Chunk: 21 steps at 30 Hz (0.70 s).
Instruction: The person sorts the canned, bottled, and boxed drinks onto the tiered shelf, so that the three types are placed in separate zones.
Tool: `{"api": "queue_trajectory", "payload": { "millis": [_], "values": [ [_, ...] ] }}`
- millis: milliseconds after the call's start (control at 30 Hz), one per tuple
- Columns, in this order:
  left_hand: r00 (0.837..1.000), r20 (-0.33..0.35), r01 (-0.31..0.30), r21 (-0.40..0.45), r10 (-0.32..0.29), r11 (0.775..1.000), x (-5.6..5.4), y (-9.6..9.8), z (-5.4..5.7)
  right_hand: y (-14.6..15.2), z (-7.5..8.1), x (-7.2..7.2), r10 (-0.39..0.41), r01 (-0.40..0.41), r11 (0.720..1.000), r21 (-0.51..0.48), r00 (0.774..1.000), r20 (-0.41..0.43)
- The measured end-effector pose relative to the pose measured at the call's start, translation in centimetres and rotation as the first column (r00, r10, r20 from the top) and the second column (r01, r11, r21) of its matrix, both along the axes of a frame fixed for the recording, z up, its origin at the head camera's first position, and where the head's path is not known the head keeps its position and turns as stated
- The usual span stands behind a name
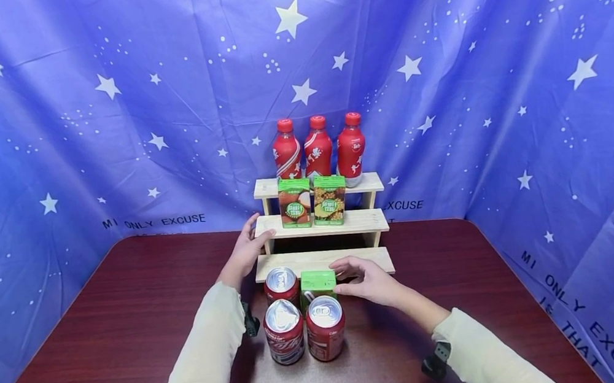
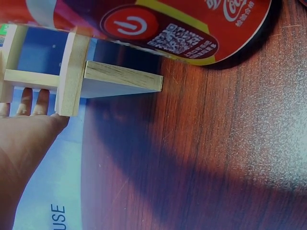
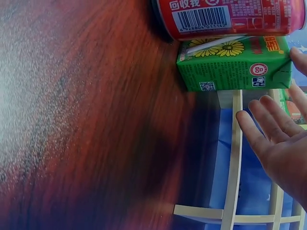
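My left hand (image 1: 246, 250) holds the left end of the middle step of a light wooden step shelf (image 1: 325, 260); its thumb lies on the step and the other fingers reach behind, as the left wrist view shows. My right hand (image 1: 368, 281) is at the right side of a green juice box (image 1: 318, 281), thumb and index finger at its upper edge, the other fingers loosely spread. The box stands upright on the table among three red soda cans (image 1: 328, 337), a white straw on its side (image 3: 216, 44). One can partly hides it in the head view.
Three red bottles (image 1: 318, 150) stand on the top step. Two juice boxes (image 1: 295, 205) stand side by side on the middle step. The dark red wooden table (image 1: 132, 331) extends to both sides; a blue star-printed curtain (image 1: 176, 105) hangs behind and around it.
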<state>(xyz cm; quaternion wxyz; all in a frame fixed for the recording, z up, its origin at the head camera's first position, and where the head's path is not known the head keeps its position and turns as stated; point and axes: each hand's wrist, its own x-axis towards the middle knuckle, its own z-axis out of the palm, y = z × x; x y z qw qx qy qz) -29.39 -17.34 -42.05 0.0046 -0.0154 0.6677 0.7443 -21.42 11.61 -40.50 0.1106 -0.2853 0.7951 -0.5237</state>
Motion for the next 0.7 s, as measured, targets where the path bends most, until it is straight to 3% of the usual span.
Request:
{"api": "queue_trajectory", "payload": {
  "millis": [700],
  "values": [
    [1.000,0.010,0.015,-0.006,-0.015,1.000,0.0,-0.1,0.1,-1.0,-1.6,0.1,0.038,-0.038,0.998,-0.049,0.999,0.016]
  ]
}}
